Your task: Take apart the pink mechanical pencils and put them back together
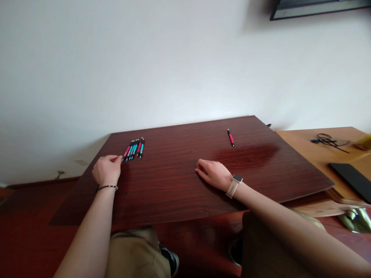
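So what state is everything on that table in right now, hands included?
left hand: loosely curled, fingertips touching the near end of the pens, holding nothing
right hand: flat on the table, holding nothing
row of pens: lying side by side, capped
red pen: lying alone, far from both hands
dark table: bears pens and hands

From where I watch, the dark counter [179,193] lies bare between the left hand [106,170] and the right hand [213,173], so either could slide across that stretch unhindered. Just ahead of the left fingers [117,158] the row of pens [134,149] blocks a straight push forward. Well beyond the right fingers [200,166] only the single red pen [231,138] lies in the way, with the wall [174,69] closing off the far edge.
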`<state>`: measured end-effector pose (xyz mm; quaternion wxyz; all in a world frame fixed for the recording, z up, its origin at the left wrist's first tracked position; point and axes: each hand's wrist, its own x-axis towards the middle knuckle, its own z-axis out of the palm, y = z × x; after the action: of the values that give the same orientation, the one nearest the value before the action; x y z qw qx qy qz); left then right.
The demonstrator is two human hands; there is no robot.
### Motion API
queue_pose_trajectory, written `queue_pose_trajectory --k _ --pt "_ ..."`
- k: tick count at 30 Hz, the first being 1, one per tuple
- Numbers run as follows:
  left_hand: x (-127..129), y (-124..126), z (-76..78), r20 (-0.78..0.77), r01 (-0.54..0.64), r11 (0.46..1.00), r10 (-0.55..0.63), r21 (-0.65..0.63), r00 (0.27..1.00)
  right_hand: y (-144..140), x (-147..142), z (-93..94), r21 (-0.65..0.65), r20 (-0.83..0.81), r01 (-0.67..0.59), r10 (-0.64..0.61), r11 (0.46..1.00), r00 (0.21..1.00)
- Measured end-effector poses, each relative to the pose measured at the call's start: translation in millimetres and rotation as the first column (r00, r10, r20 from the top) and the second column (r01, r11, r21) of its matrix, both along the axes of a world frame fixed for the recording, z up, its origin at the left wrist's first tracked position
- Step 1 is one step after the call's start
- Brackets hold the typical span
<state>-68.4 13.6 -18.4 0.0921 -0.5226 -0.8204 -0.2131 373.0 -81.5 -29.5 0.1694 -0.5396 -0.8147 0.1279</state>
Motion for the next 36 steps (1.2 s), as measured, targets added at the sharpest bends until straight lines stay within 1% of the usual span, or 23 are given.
queue_pose_trajectory --k 2,4,12,19,22,25,28,31,32,34,36 --pt "-1.3 -3.2 1.2 0.007 -0.014 0.998 0.015 -0.069 1.0 -0.2 0.1 0.1 0.002 -0.004 -0.002 0.002 1.0 1.0" --pt "-0.7 -5.2 2.9 0.02 -0.022 0.994 0.025 -0.108 0.999 -0.2 0.4 0.1 0.002 -0.002 -0.004 0.004 1.0 1.0" --pt "1.7 -1.5 3.3 0.04 -0.049 0.982 0.057 -0.183 0.998 -0.8 2.0 -1.0 -0.004 0.008 -0.008 0.008 1.0 1.0" --pt "8.3 -2.6 6.3 -0.035 -0.03 0.98 0.024 -0.195 0.999 -1.9 0.2 1.9 -0.012 0.019 -0.003 0.004 1.0 1.0" --pt "8.0 -1.4 5.7 -0.038 -0.044 0.981 0.038 -0.191 0.999 -2.4 -0.1 2.7 -0.016 0.021 -0.005 0.005 1.0 1.0" --pt "3.9 0.9 3.6 0.005 -0.076 0.987 0.077 -0.143 0.997 -2.2 0.3 2.4 -0.013 0.018 -0.01 0.01 1.0 1.0" --pt "-1.2 1.9 2.0 0.038 -0.115 0.992 0.117 -0.061 0.992 -1.6 0.9 1.4 -0.015 0.017 -0.008 0.009 1.0 1.0" --pt "-1.6 -0.1 2.9 0.051 -0.11 0.993 0.108 0.036 0.993 -1.2 0.8 0.6 -0.024 0.021 -0.002 0.002 1.0 1.0" --pt "0.5 -1.3 4.0 0.054 -0.091 0.993 0.087 0.076 0.995 -1.1 0.6 0.6 -0.024 0.016 -0.001 0.001 1.0 1.0" --pt "9.0 -4.3 7.2 0.049 -0.011 0.987 0.004 0.158 0.999 -0.9 0.4 1.0 -0.023 -0.006 -0.002 0.002 1.0 1.0" --pt "23.9 -7.8 11.3 0.033 0.119 0.969 -0.129 0.215 0.991 0.1 1.1 2.0 -0.035 -0.045 -0.006 0.004 0.999 0.999"
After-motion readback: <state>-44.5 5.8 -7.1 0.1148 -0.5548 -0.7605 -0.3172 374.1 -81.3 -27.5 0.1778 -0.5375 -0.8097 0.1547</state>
